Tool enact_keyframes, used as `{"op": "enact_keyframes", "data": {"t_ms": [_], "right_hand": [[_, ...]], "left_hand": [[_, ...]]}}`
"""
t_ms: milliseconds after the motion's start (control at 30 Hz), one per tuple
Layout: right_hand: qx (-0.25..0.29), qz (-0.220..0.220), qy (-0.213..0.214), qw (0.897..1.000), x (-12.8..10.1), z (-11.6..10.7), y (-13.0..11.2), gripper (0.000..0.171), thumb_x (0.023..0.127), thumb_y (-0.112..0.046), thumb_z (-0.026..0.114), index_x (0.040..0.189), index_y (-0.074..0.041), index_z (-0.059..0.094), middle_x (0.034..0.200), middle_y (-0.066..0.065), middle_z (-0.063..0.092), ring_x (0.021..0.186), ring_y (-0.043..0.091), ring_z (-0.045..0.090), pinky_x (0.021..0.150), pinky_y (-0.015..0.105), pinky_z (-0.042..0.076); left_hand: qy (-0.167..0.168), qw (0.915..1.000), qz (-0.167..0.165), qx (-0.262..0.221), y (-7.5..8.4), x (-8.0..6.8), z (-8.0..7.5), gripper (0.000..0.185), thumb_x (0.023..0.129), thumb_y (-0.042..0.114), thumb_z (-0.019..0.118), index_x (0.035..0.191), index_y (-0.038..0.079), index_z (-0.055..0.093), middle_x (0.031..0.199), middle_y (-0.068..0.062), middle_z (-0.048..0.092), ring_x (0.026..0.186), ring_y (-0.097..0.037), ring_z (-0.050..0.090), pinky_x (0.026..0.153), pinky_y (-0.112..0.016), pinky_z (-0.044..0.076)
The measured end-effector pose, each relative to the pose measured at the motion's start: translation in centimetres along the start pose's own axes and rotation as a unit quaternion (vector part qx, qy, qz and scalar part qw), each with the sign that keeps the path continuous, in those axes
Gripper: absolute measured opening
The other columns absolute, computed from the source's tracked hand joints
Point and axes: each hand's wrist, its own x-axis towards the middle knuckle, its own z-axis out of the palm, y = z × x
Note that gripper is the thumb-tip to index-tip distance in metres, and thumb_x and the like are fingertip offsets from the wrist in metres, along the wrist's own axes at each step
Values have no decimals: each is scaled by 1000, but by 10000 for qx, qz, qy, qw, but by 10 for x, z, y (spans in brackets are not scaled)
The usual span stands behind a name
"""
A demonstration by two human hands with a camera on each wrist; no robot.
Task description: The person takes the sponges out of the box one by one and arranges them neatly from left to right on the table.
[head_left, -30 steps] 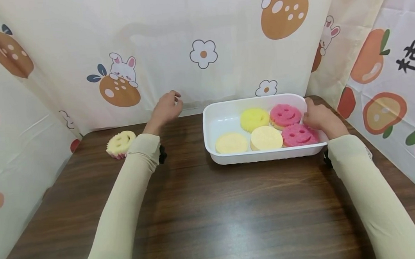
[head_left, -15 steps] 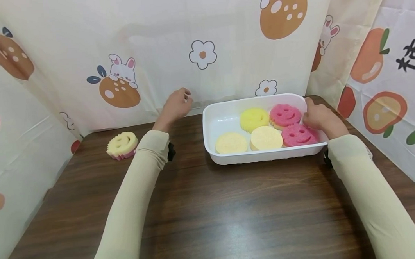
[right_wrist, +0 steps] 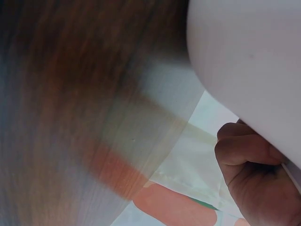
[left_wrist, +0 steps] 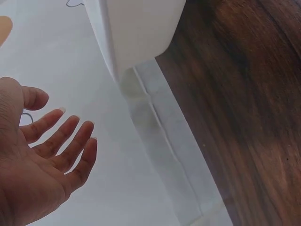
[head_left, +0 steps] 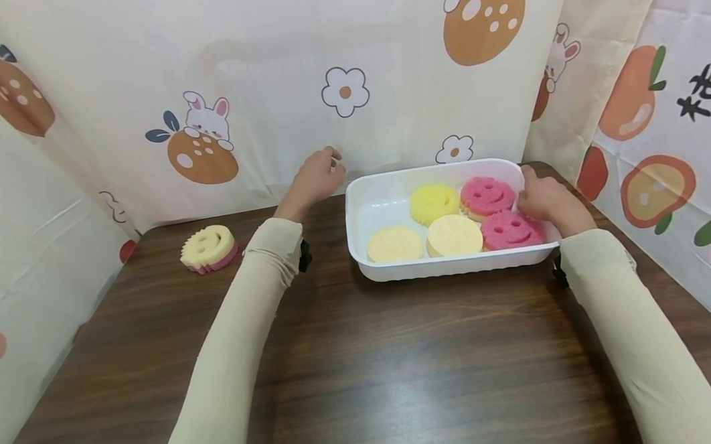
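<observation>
My right hand [head_left: 547, 198] grips the right-end rim of a white plastic tray [head_left: 430, 270]; in the right wrist view its curled fingers [right_wrist: 240, 146] are against the tray's outer wall. Inside the tray are several round sponges: a bright yellow smiley sponge [head_left: 434, 204], two pink smiley sponges, one at the back [head_left: 487, 193] and one at the front [head_left: 511, 230], and two pale yellow discs. My left hand [head_left: 319, 175] hovers just left of the tray's back left corner, apart from it. Its fingers are loosely bent and hold nothing, as the left wrist view shows.
A pale yellow smiley sponge with a pink underside [head_left: 209, 248] lies at the table's back left, beyond the left forearm. The dark wooden table [head_left: 363, 369] meets a printed cloth backdrop [head_left: 275, 65] at the back, and cloth also hangs at both sides.
My left hand has moved rightward along the back of the table, away from the lone sponge and closer to the tray. My right hand and the tray have stayed put.
</observation>
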Motion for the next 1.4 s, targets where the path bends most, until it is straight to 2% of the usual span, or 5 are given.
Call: {"op": "enact_keyframes", "data": {"t_ms": [433,800,1033,1233,1400], "right_hand": [[52,-48,128,9999,2,1,3,74,96,-20,43,152,7,3,127,44,38,112,54,48,99,72,38],[49,-23,72,10000,2,5,2,77,97,-21,43,154,6,-1,130,44,38,116,56,47,102,73,36],[57,0,85,9999,1,4,2,78,96,-20,44,154,6,-1,131,44,37,115,56,47,101,73,36],[59,-26,84,9999,2,4,1,76,96,-20,43,154,6,-1,131,44,38,116,56,47,102,73,35],[41,8,83,10000,3,3,1,77,97,-20,43,154,6,-1,132,44,37,117,57,46,102,74,35]], "left_hand": [[-74,9998,187,43,18,11,6,42,103,27,40,138,7,49,139,-14,55,127,-30,52,107,-45,44],[-271,9995,136,58,26,10,17,43,103,28,38,139,8,48,140,-14,54,129,-30,51,106,-45,45],[-401,9988,222,-148,38,9,24,43,103,29,38,140,8,47,141,-14,54,130,-30,51,107,-45,45],[-444,9988,168,-104,46,12,26,42,104,31,38,140,11,47,141,-11,54,129,-26,52,106,-42,46],[-402,9987,286,-144,51,15,25,42,103,30,38,139,10,47,140,-11,54,127,-25,52,105,-41,47]]}}
